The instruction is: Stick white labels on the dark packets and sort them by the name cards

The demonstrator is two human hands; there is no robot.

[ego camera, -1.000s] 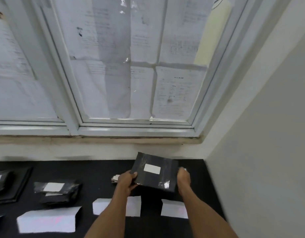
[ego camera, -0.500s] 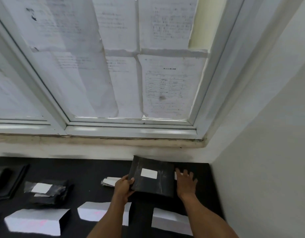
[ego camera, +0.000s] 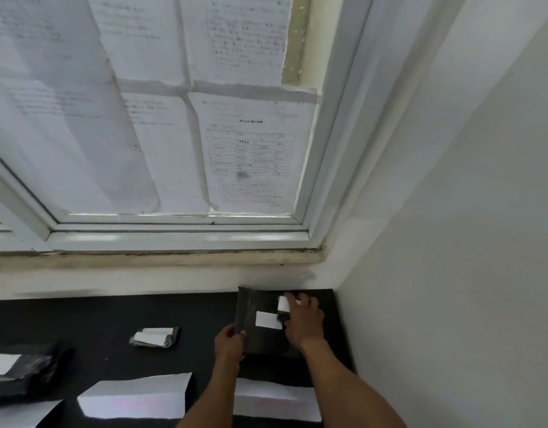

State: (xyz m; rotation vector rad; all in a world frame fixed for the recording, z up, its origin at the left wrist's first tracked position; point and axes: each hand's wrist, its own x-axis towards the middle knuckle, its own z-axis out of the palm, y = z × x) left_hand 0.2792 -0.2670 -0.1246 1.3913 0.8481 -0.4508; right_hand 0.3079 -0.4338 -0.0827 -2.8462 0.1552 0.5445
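Note:
A flat dark packet [ego camera: 257, 332] with a white label [ego camera: 268, 320] lies on the black tabletop [ego camera: 96, 316] in the far right corner, against the wall under the window. My left hand [ego camera: 230, 342] grips its near left corner. My right hand [ego camera: 305, 322] is at the packet's right edge, fingers curled around a small dark packet with a white label [ego camera: 283, 304], which tilts up over the flat one. A white folded name card [ego camera: 276, 400] stands just in front of this spot, between my forearms.
Another name card [ego camera: 137, 400] stands left of my arms, a third [ego camera: 19, 415] at the bottom left. A small labelled packet [ego camera: 155, 336] lies mid-table and a crumpled labelled pile [ego camera: 22, 372] at the left. The side wall [ego camera: 451, 304] bounds the table's right.
The labelled packet went from held up in both hands to lying in the far right corner. My right hand let go of it, rested flat beside it, then took up the small packet.

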